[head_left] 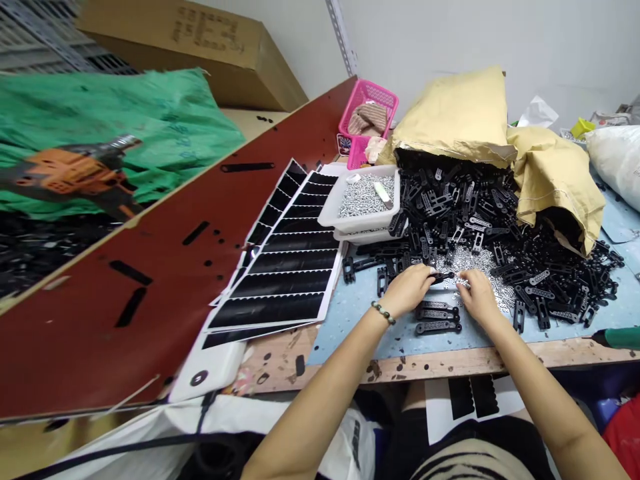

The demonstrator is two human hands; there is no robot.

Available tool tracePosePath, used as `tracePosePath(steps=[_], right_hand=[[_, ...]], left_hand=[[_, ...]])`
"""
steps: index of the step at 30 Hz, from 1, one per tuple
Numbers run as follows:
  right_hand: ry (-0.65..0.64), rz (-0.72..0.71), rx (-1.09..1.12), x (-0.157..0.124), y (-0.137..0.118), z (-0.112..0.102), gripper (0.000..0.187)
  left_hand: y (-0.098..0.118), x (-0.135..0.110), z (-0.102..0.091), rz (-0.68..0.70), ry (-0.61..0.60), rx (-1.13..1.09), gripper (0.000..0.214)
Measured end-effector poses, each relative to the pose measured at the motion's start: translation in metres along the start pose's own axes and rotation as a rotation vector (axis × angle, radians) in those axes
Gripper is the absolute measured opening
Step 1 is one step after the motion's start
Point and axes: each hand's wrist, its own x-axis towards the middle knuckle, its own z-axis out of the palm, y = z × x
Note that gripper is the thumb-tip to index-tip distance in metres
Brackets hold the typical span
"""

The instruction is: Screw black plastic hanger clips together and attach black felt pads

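Blue-matted surface (350, 327), black plastic links (450, 200) spilling from tan sack (450, 113). Left grip (407, 290) pinching single black link (443, 276) above silver screws (480, 267); right grip (480, 297) curled down beside it, pinching unclear.

Around me I saw matt black plastic links (450, 200), bright metal screws (365, 197) in a smooth white plastic tray (360, 223), a creased tan paper sack (450, 120), a smooth, faintly glossy dark-red board (125, 320), and a rough, spotted wooden bench edge (435, 363).
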Motion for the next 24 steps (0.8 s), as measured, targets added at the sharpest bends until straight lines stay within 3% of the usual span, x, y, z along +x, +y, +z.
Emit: tracePosePath(steps=[4, 6, 10, 15, 21, 24], right_hand=[[-0.14, -0.017, -0.17, -0.002, -0.004, 0.005, 0.008], [-0.143, 0.021, -0.232, -0.002, -0.003, 0.004, 0.007], [-0.131, 0.002, -0.169, -0.001, -0.001, 0.003, 0.016], [-0.187, -0.082, -0.115, -0.003, -0.002, 0.006, 0.022], [0.016, -0.018, 0.044, -0.01, 0.012, -0.002, 0.022], [-0.054, -0.077, -0.015, -0.012, 0.012, -0.003, 0.025]], left_hand=[[-0.003, 0.0, 0.007, -0.029, -0.024, -0.062, 0.025], [-0.004, 0.003, 0.015, -0.033, -0.047, -0.091, 0.023], [-0.004, 0.013, 0.025, -0.039, -0.08, -0.105, 0.019], [-0.005, 0.014, 0.021, -0.03, -0.082, -0.055, 0.022], [0.001, 0.007, 0.019, 0.028, -0.097, 0.063, 0.02], [0.008, 0.006, 0.022, 0.046, -0.107, 0.138, 0.018]])
